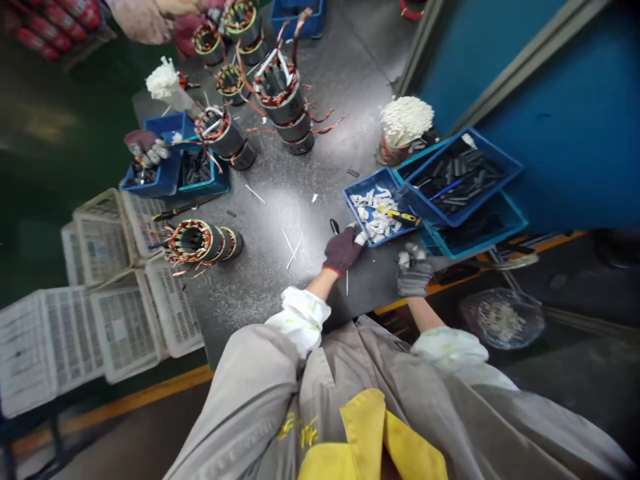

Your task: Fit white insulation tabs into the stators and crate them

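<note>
While left grip (344, 250) pinches white slip (360, 237) beside blue tray (363, 180), right grip (414, 272) seemingly closed.

**Q:** Left hand (343, 250)?
**A:** Dark-gloved, reaching forward, fingers angled up and right, bare wrist (320, 283) above a white cuff (300, 320).

**Q:** Right hand (415, 275)?
**A:** Grey-gloved, fingers bunched, held just beside the left.

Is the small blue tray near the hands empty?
Not empty: the blue tray holds a heap of white strips and a yellow-handled tool.
</note>
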Demonstrator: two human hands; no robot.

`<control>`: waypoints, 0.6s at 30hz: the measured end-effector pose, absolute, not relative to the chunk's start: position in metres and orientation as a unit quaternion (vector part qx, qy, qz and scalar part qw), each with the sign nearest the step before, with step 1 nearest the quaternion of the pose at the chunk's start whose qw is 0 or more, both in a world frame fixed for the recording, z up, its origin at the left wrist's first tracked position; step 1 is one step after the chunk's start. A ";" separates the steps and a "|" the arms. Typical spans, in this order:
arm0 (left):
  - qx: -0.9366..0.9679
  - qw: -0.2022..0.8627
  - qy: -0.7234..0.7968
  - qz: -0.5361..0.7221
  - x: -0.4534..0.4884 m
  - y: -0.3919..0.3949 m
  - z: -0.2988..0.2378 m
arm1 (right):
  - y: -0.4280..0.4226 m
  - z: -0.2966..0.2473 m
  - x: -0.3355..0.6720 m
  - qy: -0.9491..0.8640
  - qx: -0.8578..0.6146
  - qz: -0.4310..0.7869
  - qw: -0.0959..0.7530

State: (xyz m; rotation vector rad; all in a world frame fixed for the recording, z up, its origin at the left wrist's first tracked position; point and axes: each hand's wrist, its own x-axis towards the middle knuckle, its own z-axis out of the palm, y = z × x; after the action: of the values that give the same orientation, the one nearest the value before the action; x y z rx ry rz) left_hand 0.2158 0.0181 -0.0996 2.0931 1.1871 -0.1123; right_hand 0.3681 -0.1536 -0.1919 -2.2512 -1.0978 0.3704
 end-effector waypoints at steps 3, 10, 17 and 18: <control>0.822 0.249 0.510 0.052 0.136 0.010 -0.107 | -0.189 -0.199 0.326 -0.475 -0.816 0.142 0.297; 0.732 0.139 0.667 0.016 0.038 0.017 -0.156 | -0.166 -0.208 0.230 -0.677 -0.677 0.173 0.233; 0.794 0.137 0.588 0.070 0.082 0.136 -0.163 | -0.075 -0.210 0.220 -0.723 -0.630 0.214 0.188; 0.786 0.131 0.599 0.080 0.081 0.157 -0.160 | -0.068 -0.210 0.220 -0.721 -0.632 0.211 0.191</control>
State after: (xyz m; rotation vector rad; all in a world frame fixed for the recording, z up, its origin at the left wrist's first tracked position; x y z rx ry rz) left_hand 0.0807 0.1568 -0.1597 2.2815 1.7395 0.2324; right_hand 0.2196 -0.0676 -0.2095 -1.7747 -2.0254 0.5941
